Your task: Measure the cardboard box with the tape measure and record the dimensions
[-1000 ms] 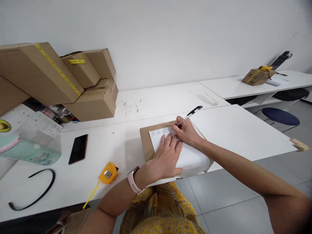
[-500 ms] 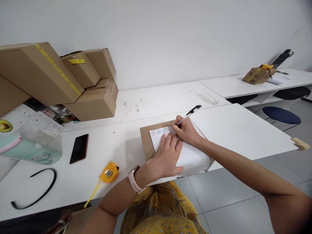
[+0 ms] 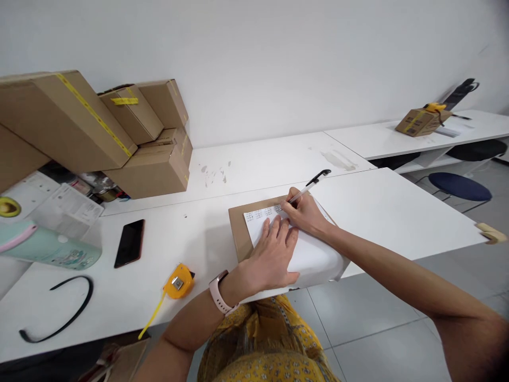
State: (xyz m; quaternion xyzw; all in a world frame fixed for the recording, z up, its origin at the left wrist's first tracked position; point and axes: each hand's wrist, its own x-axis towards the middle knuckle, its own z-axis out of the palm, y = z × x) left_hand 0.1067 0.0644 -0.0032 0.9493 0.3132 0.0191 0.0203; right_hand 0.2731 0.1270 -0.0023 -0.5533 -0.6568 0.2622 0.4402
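My right hand (image 3: 303, 211) grips a pen (image 3: 312, 183) with a clear barrel and a black end, its tip down at a white sheet of paper (image 3: 314, 260). Rows of small handwriting, too small to read, run along the sheet's top. Flat on the paper lies my left hand (image 3: 272, 257), fingers spread, just below the written rows. Under the sheet is a brown cardboard piece (image 3: 240, 233), showing at the left and top. The paper's lower edge curls near the table's front edge.
On the white table (image 3: 210, 228) lie an orange tape measure (image 3: 178, 281), a phone (image 3: 129, 243) and a black headband-like strip (image 3: 81, 307). A mint bottle (image 3: 59, 246) stands far left. Cardboard boxes (image 3: 151, 170) are stacked behind. A blue stool (image 3: 459, 187) is at right.
My right hand and the pen have shifted very slightly to the right along the written line. My left hand stays in place on the paper.
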